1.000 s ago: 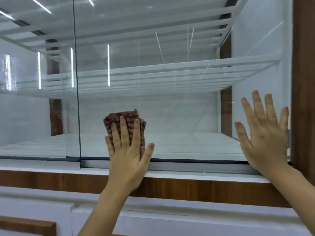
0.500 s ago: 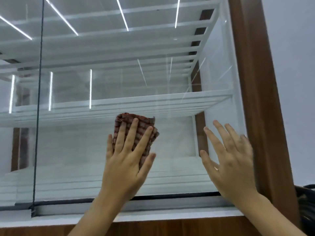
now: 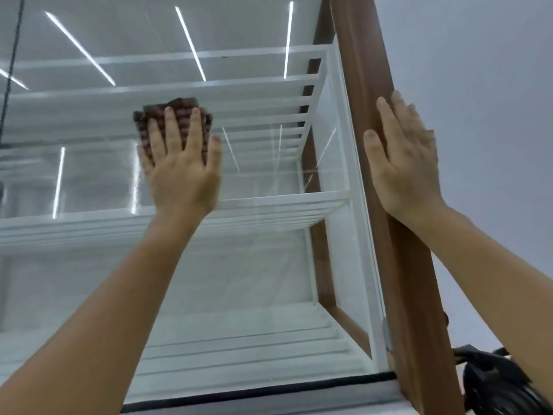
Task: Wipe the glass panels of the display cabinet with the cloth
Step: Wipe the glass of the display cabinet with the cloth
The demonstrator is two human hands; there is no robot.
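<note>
Glass (image 3: 263, 265) takes your flat left hand (image 3: 182, 172), fingers straight, pressing the cloth (image 3: 146, 121). Your right hand (image 3: 410, 166) rests flat on the frame (image 3: 359, 70), holding nothing.

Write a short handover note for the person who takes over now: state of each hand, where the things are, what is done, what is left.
Left hand: flat, fingers straight, pressing the cloth high on the front glass panel.
Right hand: open, resting on the wooden frame at the cabinet's right edge, holding nothing.
Done: cannot be told from the glass; no wipe marks show.
Left: probably the rest of this panel and the next panel to the left.
</note>
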